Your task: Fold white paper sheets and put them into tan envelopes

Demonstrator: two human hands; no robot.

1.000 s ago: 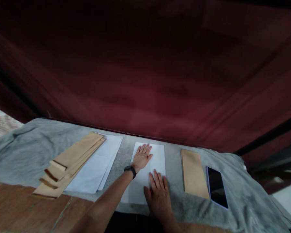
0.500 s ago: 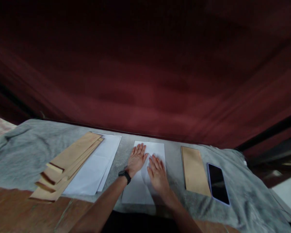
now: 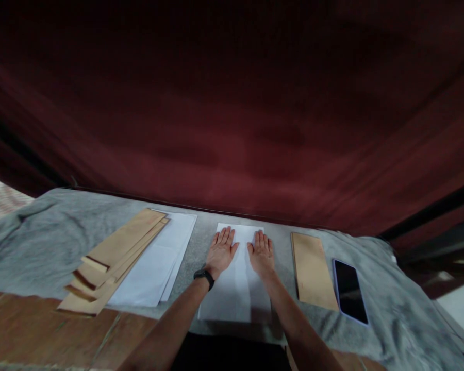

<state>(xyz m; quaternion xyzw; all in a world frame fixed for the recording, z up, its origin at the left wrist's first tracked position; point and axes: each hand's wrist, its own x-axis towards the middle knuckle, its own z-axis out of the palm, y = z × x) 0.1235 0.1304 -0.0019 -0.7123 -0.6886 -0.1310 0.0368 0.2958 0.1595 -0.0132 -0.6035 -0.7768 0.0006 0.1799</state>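
R hand (image 3: 262, 253) slid up; paper (image 3: 237, 288) under both hands' fingers (image 3: 224, 238)

Dark red curtain (image 3: 232, 129) behind; grey cloth (image 3: 42, 242) over wooden table (image 3: 23, 330); dim light.

Two bare forearms extend into view from the bottom edge, uncovered to the elbow, with no sleeves showing. The left hand (image 3: 221, 251) carries a black band (image 3: 204, 276) at the wrist, a slim strap with a slightly thicker dark module on top, likely a watch or fitness tracker. The right hand (image 3: 262, 252) and its wrist are unadorned. No rings show on any finger, though the dim light blurs fine detail.
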